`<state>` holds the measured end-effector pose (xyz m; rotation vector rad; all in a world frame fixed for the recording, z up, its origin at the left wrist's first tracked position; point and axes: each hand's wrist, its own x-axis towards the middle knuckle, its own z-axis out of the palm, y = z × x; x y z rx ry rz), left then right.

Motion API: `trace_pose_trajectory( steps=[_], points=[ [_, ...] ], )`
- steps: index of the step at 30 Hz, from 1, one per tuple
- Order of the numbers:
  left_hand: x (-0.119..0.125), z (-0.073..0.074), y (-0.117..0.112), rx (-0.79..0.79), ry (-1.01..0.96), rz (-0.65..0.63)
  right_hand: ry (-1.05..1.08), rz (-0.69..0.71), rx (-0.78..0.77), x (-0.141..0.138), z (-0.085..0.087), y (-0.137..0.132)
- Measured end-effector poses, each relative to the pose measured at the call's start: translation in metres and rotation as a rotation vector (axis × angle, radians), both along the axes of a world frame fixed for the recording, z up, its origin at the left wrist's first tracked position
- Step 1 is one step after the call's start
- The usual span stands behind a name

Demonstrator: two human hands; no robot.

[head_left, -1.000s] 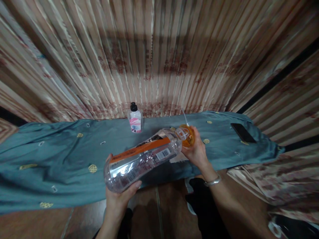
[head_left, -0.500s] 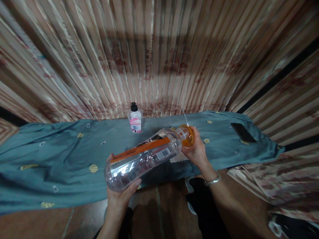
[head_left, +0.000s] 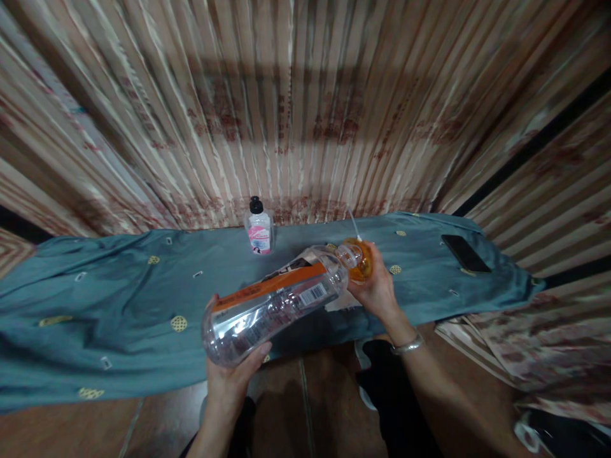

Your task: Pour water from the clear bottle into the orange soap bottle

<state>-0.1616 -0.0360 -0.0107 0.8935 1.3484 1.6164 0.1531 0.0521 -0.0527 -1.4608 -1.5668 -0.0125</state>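
A large clear plastic bottle [head_left: 281, 305] with an orange label and a barcode lies tilted across the middle, its neck pointing to the upper right. My left hand [head_left: 233, 375] is wrapped round its base from below. My right hand [head_left: 377, 286] is closed round an amber, see-through round piece [head_left: 361, 261], from which a thin whitish tube [head_left: 354, 222] sticks up. The bottle's neck meets this amber piece; whether the two are joined or only touching I cannot tell. The piece's far side is hidden by my fingers.
On the green patterned cloth [head_left: 119, 292] a small bottle [head_left: 260, 232] with a black cap and pink label stands upright at the back. A black phone [head_left: 465, 253] lies at the right. Pleated curtains [head_left: 286, 114] close off the back and sides.
Almost nothing differs. Both hands, the large bottle and the amber piece hold nearly the same place and tilt.
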Motion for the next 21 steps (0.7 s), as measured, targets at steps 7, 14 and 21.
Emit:
trace_pose_trajectory(
  steps=[7, 14, 21],
  points=[
    [0.0001, 0.0019, 0.0001, -0.003, 0.033, 0.014, 0.003, 0.006, -0.010, 0.0014, 0.0002, -0.0003],
    [-0.0003, 0.0029, -0.0008, -0.018, 0.038, 0.003, -0.005, 0.004, -0.015, 0.0004, 0.0026, -0.0003],
    [0.0023, 0.0082, -0.0009, -0.003, 0.008, -0.012, 0.000, 0.008, -0.025, -0.0007, 0.0039, -0.0001]
  ],
)
